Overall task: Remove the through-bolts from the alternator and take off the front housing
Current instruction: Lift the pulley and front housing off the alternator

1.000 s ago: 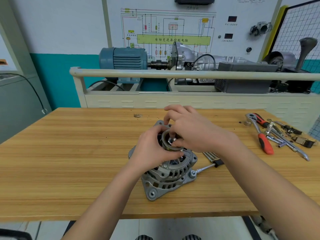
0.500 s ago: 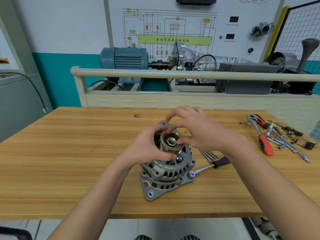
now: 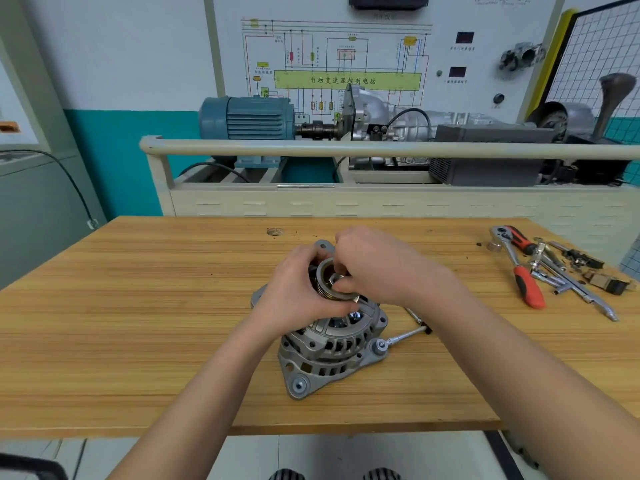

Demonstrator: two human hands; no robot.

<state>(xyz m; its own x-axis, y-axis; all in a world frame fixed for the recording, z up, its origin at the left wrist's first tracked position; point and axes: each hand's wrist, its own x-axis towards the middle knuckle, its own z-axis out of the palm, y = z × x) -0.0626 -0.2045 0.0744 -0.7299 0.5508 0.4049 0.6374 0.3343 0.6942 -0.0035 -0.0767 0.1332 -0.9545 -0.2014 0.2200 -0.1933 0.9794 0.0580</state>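
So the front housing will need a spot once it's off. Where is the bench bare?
Left of the alternator, the wooden bench is bare to its edge. The far right is crowded with the ratchet and loose tools. A driver lies just right of the alternator.

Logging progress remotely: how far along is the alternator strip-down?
Done: loose bolts lie beside the alternator. In hand: left hand grips the pulley while right hand pinches at its hub. Left: front housing still seated.
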